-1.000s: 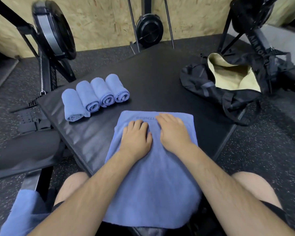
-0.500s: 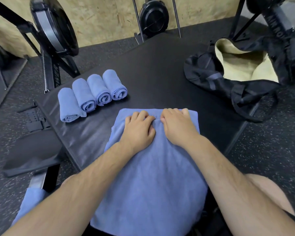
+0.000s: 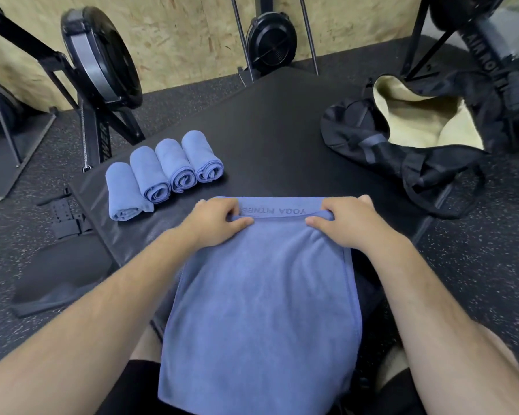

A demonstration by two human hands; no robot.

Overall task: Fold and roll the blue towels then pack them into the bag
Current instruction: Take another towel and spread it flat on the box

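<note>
Item: your left hand (image 3: pixel 215 221) and right hand (image 3: pixel 346 221) pinch the flat blue towel's (image 3: pixel 261 298) turned-over far edge.

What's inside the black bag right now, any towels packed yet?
The open bag shows only its pale lining; no blue towel is visible inside. The near part is hidden behind its black wall.

2 bare forearms (image 3: pixel 102 319), black shorts (image 3: pixel 138 375), bare thighs (image 3: pixel 397 362)
</note>
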